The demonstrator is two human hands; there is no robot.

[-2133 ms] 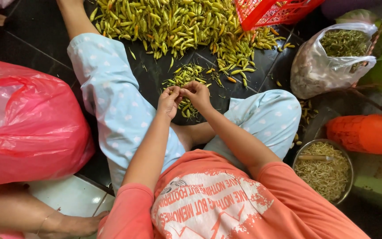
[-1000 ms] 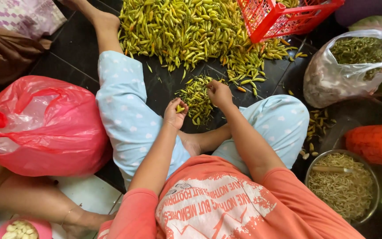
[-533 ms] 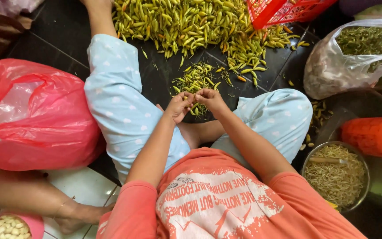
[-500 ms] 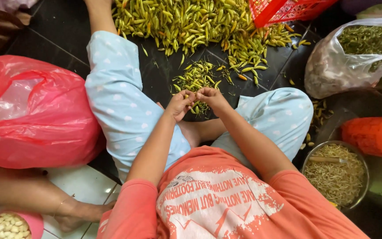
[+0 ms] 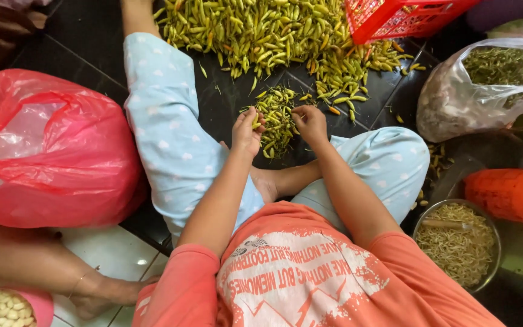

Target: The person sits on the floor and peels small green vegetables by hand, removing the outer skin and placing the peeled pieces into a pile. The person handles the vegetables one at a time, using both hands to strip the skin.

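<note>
The dark tiled floor [image 5: 92, 36] carries everything here, and the person sits on it with legs in pale blue dotted trousers [image 5: 164, 139] spread to either side. A bulging red plastic bag [image 5: 49, 151] lies at the floor's left side, just beside the left leg. Across the far edge spreads a big heap of green and yellowish chilies [image 5: 255, 27], with a red plastic crate [image 5: 394, 15] tipped at its right end. Toward the right edge sits a clear plastic bag [image 5: 473, 85] partly filled with greenish stems, and nearer the person an orange container [image 5: 513, 194] lies beside a round metal bowl [image 5: 458, 242] filled with pale thin stalks. In the near left corner, on lighter tiles, another person's bare foot [image 5: 101, 297] rests by a pink bowl [image 5: 10, 306] of peeled garlic cloves.

Between the spread legs lies a small pile of chilies [image 5: 276, 118], apart from the big heap and close to both hands. The left hand [image 5: 246, 130] is curled, its fingers pinching a single green chili [image 5: 255, 119] at the pile's left edge. The right hand [image 5: 310, 121] is bent down with fingertips closed at the pile's right edge, touching the chilies; whether it actually grips one I cannot tell.
</note>
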